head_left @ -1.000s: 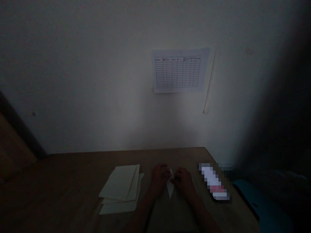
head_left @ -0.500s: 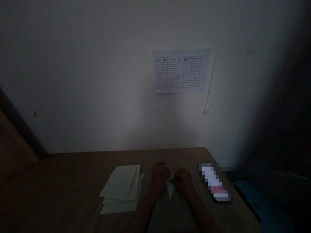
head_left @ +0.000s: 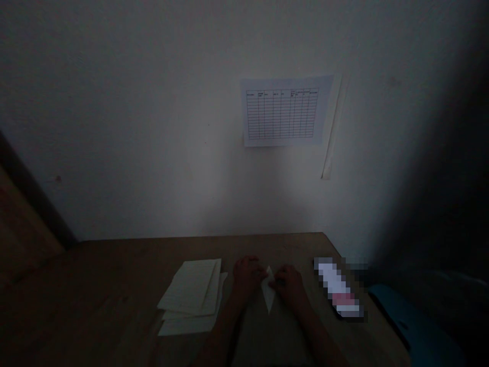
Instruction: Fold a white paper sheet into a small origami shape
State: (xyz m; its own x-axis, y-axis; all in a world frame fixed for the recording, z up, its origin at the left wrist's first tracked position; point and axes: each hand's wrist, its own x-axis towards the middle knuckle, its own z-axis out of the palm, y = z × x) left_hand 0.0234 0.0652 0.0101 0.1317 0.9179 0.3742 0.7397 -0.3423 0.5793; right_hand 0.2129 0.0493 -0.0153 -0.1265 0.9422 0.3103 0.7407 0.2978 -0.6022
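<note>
A small folded piece of white paper [head_left: 269, 296], kite-shaped with a point toward me, lies between my hands on the brown table. My left hand [head_left: 247, 276] is on its left, fingers bent, with thumb and fingertip at the paper's upper left edge. From the other side my right hand [head_left: 289, 283] curls its fingers and pinches the right edge. Dim light hides the exact finger contact. Left of my left forearm rests a loose stack of white paper sheets [head_left: 191, 288].
A phone [head_left: 338, 288] with a blurred-out screen lies right of my right hand. The wooden table [head_left: 114, 285] meets a pale wall, where a printed grid sheet [head_left: 282, 114] hangs. Beyond the table's right edge is a blue object [head_left: 412, 321], perhaps a seat.
My left hand has shifted slightly left, showing more of the folded paper's upper part. My right hand stays almost in place.
</note>
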